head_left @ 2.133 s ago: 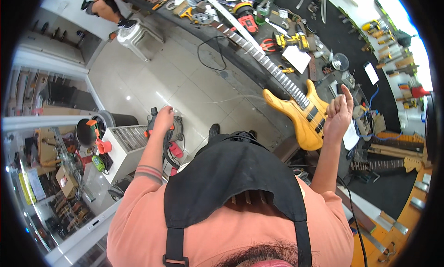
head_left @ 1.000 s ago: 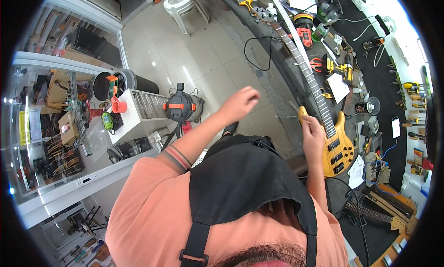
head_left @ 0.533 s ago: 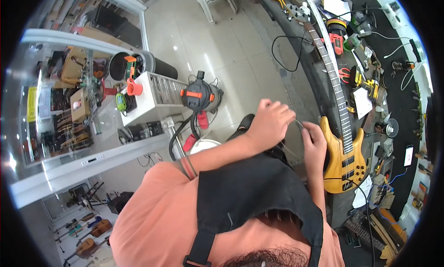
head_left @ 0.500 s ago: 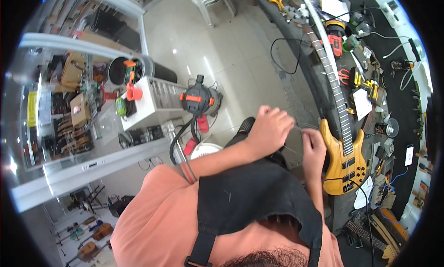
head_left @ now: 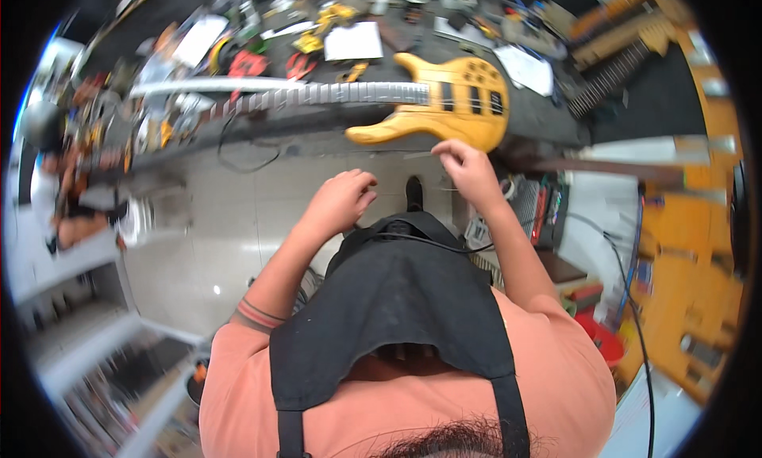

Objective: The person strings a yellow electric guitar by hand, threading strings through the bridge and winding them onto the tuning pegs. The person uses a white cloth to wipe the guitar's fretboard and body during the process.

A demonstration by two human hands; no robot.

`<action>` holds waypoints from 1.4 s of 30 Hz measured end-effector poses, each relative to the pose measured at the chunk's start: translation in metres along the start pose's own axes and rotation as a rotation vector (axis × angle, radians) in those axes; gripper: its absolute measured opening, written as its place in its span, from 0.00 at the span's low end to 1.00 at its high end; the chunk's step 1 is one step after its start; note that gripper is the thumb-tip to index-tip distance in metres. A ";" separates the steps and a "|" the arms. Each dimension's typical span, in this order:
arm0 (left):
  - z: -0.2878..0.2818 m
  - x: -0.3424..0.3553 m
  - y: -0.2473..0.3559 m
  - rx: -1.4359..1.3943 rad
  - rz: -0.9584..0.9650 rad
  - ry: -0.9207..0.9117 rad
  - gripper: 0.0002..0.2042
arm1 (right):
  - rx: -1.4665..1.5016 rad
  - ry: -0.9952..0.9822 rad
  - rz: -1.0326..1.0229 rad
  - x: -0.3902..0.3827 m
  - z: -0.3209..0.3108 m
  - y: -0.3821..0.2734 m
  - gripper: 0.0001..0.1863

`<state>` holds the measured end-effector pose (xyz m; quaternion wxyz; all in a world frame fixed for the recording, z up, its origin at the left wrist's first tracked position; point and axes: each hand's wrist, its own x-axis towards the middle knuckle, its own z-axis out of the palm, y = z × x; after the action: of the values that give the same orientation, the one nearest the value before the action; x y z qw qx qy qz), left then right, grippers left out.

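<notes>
Left hand (head_left: 343, 202) curled loosely, half closed, nothing visibly in it, over the tiled floor (head_left: 238, 220) just short of the table (head_left: 262, 121). Right hand (head_left: 468, 168) beside it, fingers pinched together at the table edge; whether they grip something thin, cannot tell. Yellow bass guitar (head_left: 444, 105) lies flat on the table just beyond the right hand, neck running off to the left past both hands. White paper sheet (head_left: 355, 40) farther back.
</notes>
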<state>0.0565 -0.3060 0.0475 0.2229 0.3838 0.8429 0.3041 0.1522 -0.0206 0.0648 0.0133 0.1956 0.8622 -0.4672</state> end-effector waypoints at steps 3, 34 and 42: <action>0.006 0.046 0.017 0.239 0.125 -0.294 0.13 | 0.103 0.322 0.068 0.021 -0.057 0.082 0.10; 0.106 0.335 0.110 0.040 0.005 -0.328 0.11 | 0.525 0.073 0.500 0.214 -0.201 0.312 0.09; 0.107 0.340 0.102 0.048 -0.006 -0.331 0.11 | 0.613 0.013 0.516 0.209 -0.206 0.305 0.10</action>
<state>-0.0317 0.0495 -0.0078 0.3505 0.4315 0.8027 0.2159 0.0983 0.3630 -0.1059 0.0656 0.4037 0.6053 -0.6829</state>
